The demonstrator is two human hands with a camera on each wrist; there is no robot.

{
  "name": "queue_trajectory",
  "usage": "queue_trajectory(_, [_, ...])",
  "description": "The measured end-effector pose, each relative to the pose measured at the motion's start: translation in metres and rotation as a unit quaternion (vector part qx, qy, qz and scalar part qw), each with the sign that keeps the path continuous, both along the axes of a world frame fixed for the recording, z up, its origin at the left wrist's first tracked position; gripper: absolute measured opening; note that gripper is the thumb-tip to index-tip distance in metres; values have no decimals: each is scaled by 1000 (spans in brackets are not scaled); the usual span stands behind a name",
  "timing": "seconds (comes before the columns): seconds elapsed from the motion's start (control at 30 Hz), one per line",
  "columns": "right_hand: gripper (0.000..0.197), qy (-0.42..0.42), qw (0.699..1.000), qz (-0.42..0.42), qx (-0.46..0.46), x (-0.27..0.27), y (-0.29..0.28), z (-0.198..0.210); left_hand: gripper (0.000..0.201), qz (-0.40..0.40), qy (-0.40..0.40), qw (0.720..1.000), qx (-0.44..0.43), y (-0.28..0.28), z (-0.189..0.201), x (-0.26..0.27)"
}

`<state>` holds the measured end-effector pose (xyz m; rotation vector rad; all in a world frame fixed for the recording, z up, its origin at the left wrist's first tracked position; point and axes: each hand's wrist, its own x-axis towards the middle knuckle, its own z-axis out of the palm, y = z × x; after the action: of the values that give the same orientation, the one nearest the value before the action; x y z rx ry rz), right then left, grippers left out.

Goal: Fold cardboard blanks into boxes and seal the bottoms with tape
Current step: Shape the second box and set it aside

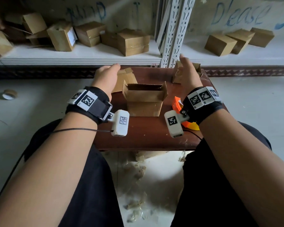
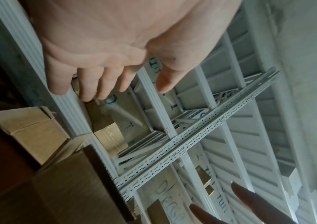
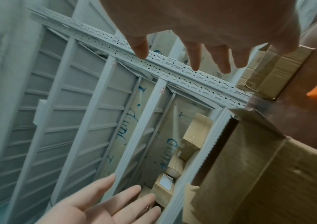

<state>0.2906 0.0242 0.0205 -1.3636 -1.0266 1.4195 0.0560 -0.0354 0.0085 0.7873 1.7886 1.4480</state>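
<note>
i see a dark brown table [image 1: 147,133] with an open-topped cardboard box [image 1: 144,99] upright at its middle. my left hand [image 1: 106,77] and right hand [image 1: 188,74] hover either side, fingers straight, holding nothing. a white shelf [image 1: 82,54] behind carries finished boxes [image 1: 133,41].

Open box [image 1: 144,99] mid-table [image 1: 147,138], tape dispenser [image 1: 177,104] to its right, two boxes [image 1: 125,79] behind.

A plain brown open box [image 1: 143,99] stands on a dark reddish-brown table [image 1: 146,133]; an orange-and-yellow tape dispenser [image 1: 179,106] lies near its right edge.
</note>
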Motion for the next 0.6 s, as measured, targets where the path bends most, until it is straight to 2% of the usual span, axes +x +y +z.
queue_trajectory(0.1, [64, -12, 1000, 8, 20, 10, -15, 13, 20, -12, -12, 1000, 2, -9, -1, -6])
queue_trajectory(0.17, [57, -1, 1000, -8, 27, 11, -17, 15, 19, -17, -13, 1000, -5, -12, -3, -7])
queue_trajectory(0.37, [87, 13, 1000, -8, 4, 8, -8, 3, 19, -19, -5, 1000, -13, -11, -8, -1])
queue_trajectory(0.47, [82, -26, 1000, -2, 6, 4, -5, -3, 24, -11, -10, 1000, -24, -9, -11, 1])
queue_trajectory(0.6, [114, -30, 999, 14, -10, -9, -3, -13, 12, -13, -13, 999, -36, -4, -9, 10])
